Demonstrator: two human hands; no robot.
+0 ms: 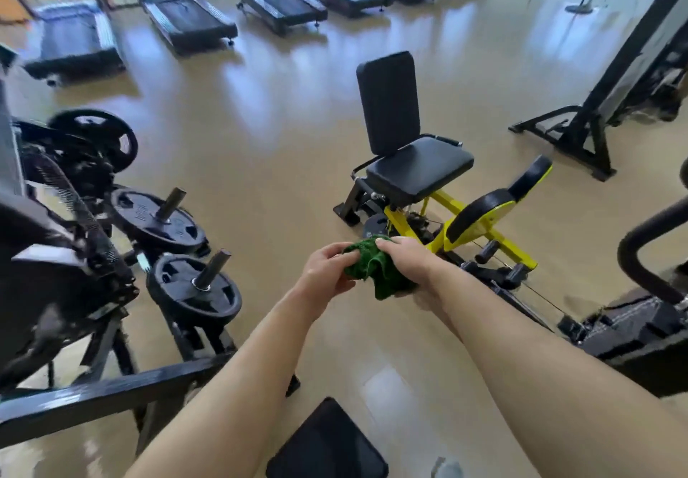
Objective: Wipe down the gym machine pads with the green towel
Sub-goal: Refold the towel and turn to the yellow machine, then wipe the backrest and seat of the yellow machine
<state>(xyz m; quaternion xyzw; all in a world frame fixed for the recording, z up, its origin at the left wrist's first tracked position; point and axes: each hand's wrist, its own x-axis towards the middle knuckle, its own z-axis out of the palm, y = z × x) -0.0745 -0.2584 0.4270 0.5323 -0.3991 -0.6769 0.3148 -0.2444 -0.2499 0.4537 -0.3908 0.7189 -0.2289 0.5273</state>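
Note:
I hold a crumpled green towel point(376, 269) in front of me, above the floor. My left hand point(327, 269) pinches its left side and my right hand point(404, 259) grips it from above and the right. Beyond the towel stands a yellow-framed gym machine with a black seat pad point(420, 170) and an upright black back pad point(387, 101). Two curved black pads with yellow backs point(480, 213) sit to the seat's right. Another black pad point(327, 444) lies at the bottom of the view, below my forearms. The towel touches none of the pads.
A black plate-loaded machine with weight plates point(193, 287) on pegs fills the left side. Several treadmills point(186, 16) line the far windows. A black rack frame point(592, 120) stands at the right, and a black weight stack base point(633, 328) sits lower right. Tan floor stretches between them.

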